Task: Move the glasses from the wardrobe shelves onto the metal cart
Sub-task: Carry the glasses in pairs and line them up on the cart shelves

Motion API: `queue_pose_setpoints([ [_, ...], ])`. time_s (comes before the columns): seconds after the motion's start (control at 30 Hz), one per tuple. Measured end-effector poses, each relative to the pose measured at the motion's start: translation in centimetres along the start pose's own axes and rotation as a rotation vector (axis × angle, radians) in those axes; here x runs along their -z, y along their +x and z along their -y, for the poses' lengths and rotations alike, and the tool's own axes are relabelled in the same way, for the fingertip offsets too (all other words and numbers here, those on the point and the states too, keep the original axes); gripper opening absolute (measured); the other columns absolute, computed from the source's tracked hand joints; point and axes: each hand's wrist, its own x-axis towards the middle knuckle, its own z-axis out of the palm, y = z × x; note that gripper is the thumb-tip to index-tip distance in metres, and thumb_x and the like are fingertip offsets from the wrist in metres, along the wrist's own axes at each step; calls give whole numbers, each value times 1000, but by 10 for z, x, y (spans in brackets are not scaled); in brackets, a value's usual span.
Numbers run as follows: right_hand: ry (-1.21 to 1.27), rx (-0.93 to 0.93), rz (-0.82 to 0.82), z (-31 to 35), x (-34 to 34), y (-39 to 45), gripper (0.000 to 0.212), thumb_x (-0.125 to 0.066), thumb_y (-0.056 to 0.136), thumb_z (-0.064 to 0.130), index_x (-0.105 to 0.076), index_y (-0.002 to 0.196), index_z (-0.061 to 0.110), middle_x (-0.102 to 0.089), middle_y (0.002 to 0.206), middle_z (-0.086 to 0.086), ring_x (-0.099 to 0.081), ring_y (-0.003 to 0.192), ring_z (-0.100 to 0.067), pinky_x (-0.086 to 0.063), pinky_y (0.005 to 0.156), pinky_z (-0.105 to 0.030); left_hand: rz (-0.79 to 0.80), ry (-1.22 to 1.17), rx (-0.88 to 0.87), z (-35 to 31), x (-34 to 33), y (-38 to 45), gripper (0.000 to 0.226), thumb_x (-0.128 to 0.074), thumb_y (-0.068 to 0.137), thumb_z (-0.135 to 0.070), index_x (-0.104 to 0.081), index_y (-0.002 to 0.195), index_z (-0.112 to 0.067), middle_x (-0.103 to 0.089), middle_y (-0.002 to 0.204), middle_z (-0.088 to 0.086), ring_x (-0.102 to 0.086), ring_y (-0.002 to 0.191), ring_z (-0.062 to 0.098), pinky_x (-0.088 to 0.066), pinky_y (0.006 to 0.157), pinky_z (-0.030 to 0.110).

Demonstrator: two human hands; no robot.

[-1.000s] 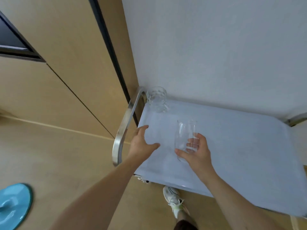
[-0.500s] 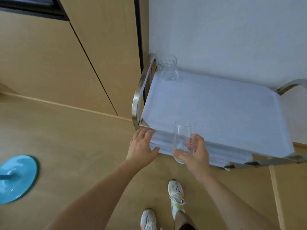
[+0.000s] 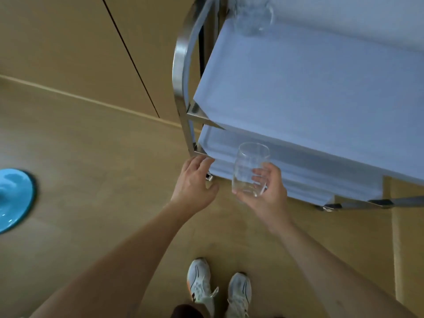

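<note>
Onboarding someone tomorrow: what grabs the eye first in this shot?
The clear glass held upright in the right hand, in front of the metal cart's lower shelf. Then the left hand, fingers at the cart's near corner, and a second glass standing at the top shelf's far corner.

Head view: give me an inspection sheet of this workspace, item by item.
Surface: metal cart with a pale top shelf and a lower shelf beneath.
Job's things: one clear glass held upright in front of the lower shelf; a second glass stands at the top shelf's far left corner.
Clutter: nothing seen on the shelves.
Grippers: right hand grips the held glass; left hand open, fingers near the lower shelf's corner.
Cables: nothing seen.
Surroundings: wooden floor, wood panels, blue disc on the floor, white shoes.
</note>
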Motion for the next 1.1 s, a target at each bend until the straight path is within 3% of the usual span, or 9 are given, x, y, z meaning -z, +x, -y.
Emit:
queue_pose_setpoints([
  [0.2,23,64,-77,-78,-18,56,94,-98,60,24,-42,135,26,-59,123,8,-61,112,-12,-53,100,-40,10,39,-29,37,-77,44,64,-75,88,-32,-51,145,-12,-45,153,12,-31,146,33,-29,119,43],
  [0.5,55,299,-177,-123,-33,153,90,-98,60,26,-43,132,23,-59,121,8,-62,109,-10,-53,97,-32,-67,147,-166,68,-144,128,63,-63,95,-42,-48,148,-11,-42,156,17,-25,149,39,-21,123,47],
  [0.73,105,478,-247,-154,-50,213,93,-98,60,28,-43,134,20,-59,122,1,-64,106,-14,-55,92,-29,-192,198,-253,83,-166,180,50,-54,101,-30,-49,146,-8,-45,152,16,-27,147,40,-14,123,41],
  [0.9,110,516,-272,-154,-53,236,95,-96,57,30,-41,134,21,-58,124,-1,-62,108,-14,-53,92,-27,-138,327,-209,86,-165,201,55,-31,92,-45,-58,131,-16,-59,134,6,-47,125,32,-34,107,42],
  [1.1,47,509,-239,-141,-55,263,96,-98,59,23,-40,135,17,-59,125,-3,-62,111,-14,-52,96,-30,-155,375,-225,90,-160,210,55,-32,92,-52,-64,125,-21,-63,124,6,-52,114,31,-41,102,41],
])
